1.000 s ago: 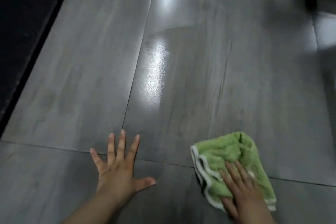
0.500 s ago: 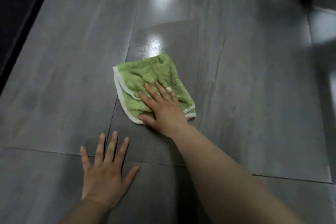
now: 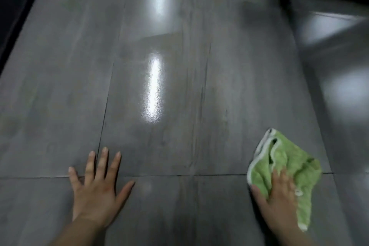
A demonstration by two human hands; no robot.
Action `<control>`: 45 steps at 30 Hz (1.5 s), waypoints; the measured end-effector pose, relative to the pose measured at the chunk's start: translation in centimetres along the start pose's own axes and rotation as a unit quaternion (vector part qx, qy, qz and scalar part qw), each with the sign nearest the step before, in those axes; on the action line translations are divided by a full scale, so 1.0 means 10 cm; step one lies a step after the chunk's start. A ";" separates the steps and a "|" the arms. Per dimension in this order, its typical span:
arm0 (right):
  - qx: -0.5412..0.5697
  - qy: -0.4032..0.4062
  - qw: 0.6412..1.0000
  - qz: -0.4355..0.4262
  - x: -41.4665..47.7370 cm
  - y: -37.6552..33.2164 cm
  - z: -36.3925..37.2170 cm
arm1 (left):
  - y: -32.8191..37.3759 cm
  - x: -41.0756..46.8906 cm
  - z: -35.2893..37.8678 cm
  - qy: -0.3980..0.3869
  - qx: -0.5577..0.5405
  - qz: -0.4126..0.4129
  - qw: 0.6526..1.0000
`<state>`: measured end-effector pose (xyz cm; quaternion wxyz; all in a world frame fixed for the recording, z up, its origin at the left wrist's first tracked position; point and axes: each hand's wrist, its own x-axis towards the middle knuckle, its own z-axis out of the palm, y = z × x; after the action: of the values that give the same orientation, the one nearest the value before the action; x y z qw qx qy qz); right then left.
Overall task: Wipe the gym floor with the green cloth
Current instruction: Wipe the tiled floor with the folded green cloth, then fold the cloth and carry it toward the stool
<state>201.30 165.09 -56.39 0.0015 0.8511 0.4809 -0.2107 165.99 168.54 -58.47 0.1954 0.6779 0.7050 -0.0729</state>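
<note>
Cloth; green, white-edged, crumpled under right hand

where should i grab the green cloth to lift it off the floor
Pinch the far corner of the green cloth, where its white-trimmed edges stack up, coming from above on the far left. The right hand presses flat on the near half, and that corner lies free and slightly rumpled.
</note>
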 end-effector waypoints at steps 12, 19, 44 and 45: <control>-0.056 -0.028 0.954 -0.293 -0.83 0.04 0.13 | 0.29 -0.10 -0.41 -0.109 0.096 -0.058 0.988; 0.148 -0.033 0.973 -0.173 -0.69 0.23 -0.70 | 1.30 -0.35 -0.69 -0.072 -0.153 0.056 0.984; 0.506 0.083 0.858 0.013 -3.04 -0.76 -6.03 | 2.99 -2.85 -5.91 -0.265 -0.580 0.166 0.752; 0.543 0.004 0.839 0.036 -3.06 -0.79 -6.19 | 2.93 -2.91 -6.09 -0.277 -0.580 0.179 0.745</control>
<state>203.26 157.02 12.55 -0.4553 0.7329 0.2584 -0.4344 184.21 165.95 12.77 0.7472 0.4972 0.3922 0.2018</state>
